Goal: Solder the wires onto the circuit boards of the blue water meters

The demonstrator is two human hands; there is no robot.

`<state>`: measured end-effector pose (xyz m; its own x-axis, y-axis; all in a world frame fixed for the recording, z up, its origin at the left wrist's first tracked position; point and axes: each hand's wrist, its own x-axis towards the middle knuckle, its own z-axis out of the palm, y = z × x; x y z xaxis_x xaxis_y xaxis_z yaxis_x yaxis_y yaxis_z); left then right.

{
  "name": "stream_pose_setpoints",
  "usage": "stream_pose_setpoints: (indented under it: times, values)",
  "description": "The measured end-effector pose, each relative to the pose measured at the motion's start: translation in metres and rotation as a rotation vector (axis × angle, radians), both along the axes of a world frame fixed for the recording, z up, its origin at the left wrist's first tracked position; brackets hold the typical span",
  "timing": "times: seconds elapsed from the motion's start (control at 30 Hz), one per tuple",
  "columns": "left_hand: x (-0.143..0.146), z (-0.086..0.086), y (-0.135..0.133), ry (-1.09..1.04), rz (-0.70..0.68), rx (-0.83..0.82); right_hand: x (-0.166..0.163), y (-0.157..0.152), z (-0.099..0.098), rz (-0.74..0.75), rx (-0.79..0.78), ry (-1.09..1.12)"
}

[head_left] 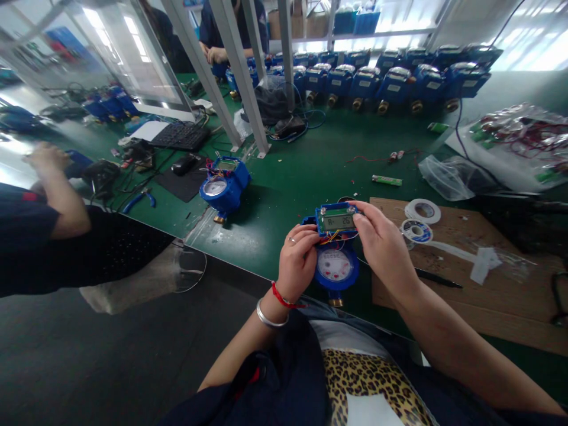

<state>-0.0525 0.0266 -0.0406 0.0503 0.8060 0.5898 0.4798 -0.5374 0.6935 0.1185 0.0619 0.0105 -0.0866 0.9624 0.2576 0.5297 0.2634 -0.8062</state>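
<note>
A blue water meter [336, 285] with a round white dial stands at the bench edge in front of me. Above its dial sits a display module [339, 222], a circuit board with a lit LCD in a blue frame, and thin coloured wires run below it. My left hand [298, 260] is closed around the left side of the meter, fingertips at the module's lower left corner. My right hand [384, 239] grips the module's right end, its thumb on the front by the screen. The fingers behind the module are hidden.
Another blue meter [226, 186] stands left on the green bench [284, 177]. Cardboard [390, 278] at right bears tape rolls [422, 211] and a black pen-like tool [438, 278]. A battery [387, 180] lies beyond. Meters line the back; co-workers sit left and opposite.
</note>
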Motion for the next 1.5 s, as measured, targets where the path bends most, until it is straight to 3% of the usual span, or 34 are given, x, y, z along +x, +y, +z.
stream_pose_setpoints:
  times: [0.23,0.5,0.83,1.03,1.27,1.5]
  values:
    - [0.001,0.000,0.001,0.010,-0.007,0.006,0.001,0.000,0.000,0.014,0.034,0.024]
    - [0.004,0.001,0.001,0.014,-0.016,0.005,0.003,0.000,0.007,-0.041,-0.035,-0.094]
    - [0.008,0.007,0.000,0.060,-0.033,-0.037,0.021,-0.006,-0.018,-0.081,0.000,0.041]
    - [0.009,0.005,0.001,0.044,-0.025,-0.027,0.022,-0.006,-0.023,-0.080,0.013,0.071]
    - [0.009,0.003,0.000,0.007,0.004,-0.008,0.015,-0.005,-0.015,-0.031,0.043,-0.050]
    - [0.006,0.000,-0.001,0.034,0.010,0.018,0.004,-0.006,-0.014,-0.128,0.091,-0.200]
